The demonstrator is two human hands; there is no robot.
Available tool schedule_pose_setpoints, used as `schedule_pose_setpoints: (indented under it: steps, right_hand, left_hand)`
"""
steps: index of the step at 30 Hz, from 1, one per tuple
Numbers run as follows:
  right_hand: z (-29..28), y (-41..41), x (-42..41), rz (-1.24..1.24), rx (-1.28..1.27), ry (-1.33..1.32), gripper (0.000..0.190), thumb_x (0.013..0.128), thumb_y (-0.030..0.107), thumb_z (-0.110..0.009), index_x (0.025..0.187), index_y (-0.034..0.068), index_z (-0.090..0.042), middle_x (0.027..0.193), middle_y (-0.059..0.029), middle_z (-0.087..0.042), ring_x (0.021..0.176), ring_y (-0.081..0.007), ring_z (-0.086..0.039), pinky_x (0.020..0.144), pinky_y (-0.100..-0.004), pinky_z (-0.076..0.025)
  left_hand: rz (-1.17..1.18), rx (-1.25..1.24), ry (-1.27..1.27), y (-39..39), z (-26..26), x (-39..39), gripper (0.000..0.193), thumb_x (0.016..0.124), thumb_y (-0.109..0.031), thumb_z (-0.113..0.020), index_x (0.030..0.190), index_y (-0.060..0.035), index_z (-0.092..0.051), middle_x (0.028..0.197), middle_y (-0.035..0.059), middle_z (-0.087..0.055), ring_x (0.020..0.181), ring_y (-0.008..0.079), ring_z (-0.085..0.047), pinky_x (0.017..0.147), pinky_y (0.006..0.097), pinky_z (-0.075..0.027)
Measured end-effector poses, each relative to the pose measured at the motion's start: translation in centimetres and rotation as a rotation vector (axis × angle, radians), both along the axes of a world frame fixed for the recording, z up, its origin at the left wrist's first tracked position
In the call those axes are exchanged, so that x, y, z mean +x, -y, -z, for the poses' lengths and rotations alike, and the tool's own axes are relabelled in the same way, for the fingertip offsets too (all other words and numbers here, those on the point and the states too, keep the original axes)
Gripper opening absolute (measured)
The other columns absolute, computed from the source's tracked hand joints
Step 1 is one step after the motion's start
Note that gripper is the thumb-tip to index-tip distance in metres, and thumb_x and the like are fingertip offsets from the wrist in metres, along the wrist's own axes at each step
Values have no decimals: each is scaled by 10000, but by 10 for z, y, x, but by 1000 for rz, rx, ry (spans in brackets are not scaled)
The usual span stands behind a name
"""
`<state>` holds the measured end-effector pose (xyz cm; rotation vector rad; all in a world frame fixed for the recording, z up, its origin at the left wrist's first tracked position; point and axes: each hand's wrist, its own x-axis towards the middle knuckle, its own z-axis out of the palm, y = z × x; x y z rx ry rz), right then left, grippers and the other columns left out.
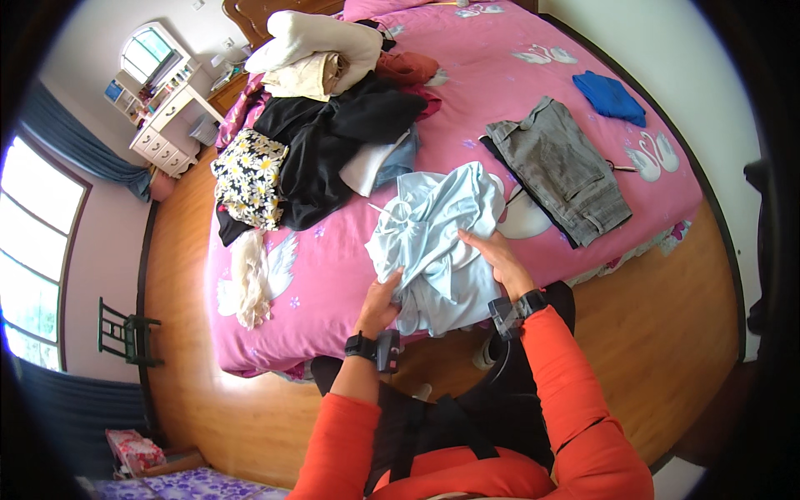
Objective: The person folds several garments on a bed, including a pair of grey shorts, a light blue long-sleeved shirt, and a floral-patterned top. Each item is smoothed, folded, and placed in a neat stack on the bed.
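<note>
A crumpled light blue garment with a white drawstring (pixel 431 219) lies over the near edge of the bed, part of it hanging down. My left hand (pixel 380 303) grips its lower left side, and my right hand (pixel 497 259) pinches its right side with the thumb on top. Behind and to the right are folded grey trousers (pixel 562 172), with something black under them. Further right sits a folded blue cloth (pixel 609 99). A heap of black clothing (pixel 337 131) lies at the back left, beside a daisy-print fabric (pixel 250 178) and a cream lacy cloth (pixel 251 281).
The bed has a pink swan-print cover (pixel 350 250). White and cream folded cloths (pixel 319 47) top the heap. A white dressing table (pixel 172 112) and a waste bin (pixel 204 130) stand at the back left, a dark green chair (pixel 131 331) by the window. A wall runs along the right.
</note>
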<state>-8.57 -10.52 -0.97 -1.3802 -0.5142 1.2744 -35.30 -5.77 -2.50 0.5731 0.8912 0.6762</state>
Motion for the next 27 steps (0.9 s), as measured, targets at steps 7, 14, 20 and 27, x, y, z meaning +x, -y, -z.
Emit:
schedule_pose_setpoints:
  steps: [7, 14, 20, 27]
  right_hand:
    - [17, 14, -1, 45, 55, 67, 418, 862, 162, -710, 1227, -10, -601, 1061, -85, -677, 925, -193, -638, 792, -350, -510]
    - [34, 20, 1, 49, 47, 58, 468, 882, 233, -711, 1254, -17, -578, 1122, -101, -659, 987, -182, -628, 809, -346, -501]
    - [29, 34, -4, 211, 13, 606, 617, 816, 301, -776, 1244, -59, -518, 1096, -198, -654, 972, -282, -644, 838, -398, -493]
    - [6, 44, -19, 342, 51, 781, 604, 780, 364, -809, 1156, -37, -557, 1079, -200, -655, 1001, -333, -637, 858, -419, -486]
  left_hand:
    - [-52, 59, -236, 0, 0, -1, 237, 946, -178, -644, 1105, -3, -633, 901, 69, -667, 706, 194, -653, 628, 341, -560]
    - [-468, 78, -145, -20, -2, -49, 244, 994, -221, -544, 814, -67, -600, 739, 25, -621, 657, 137, -607, 649, 276, -518]
    - [-810, -117, 270, -25, 16, -183, 123, 924, -180, -624, 947, -61, -606, 957, 60, -650, 857, 185, -602, 832, 363, -518]
    - [-1042, -187, 255, 31, 38, -265, 448, 898, -232, -696, 1253, -16, -528, 1221, 86, -601, 1124, 235, -599, 1010, 399, -508]
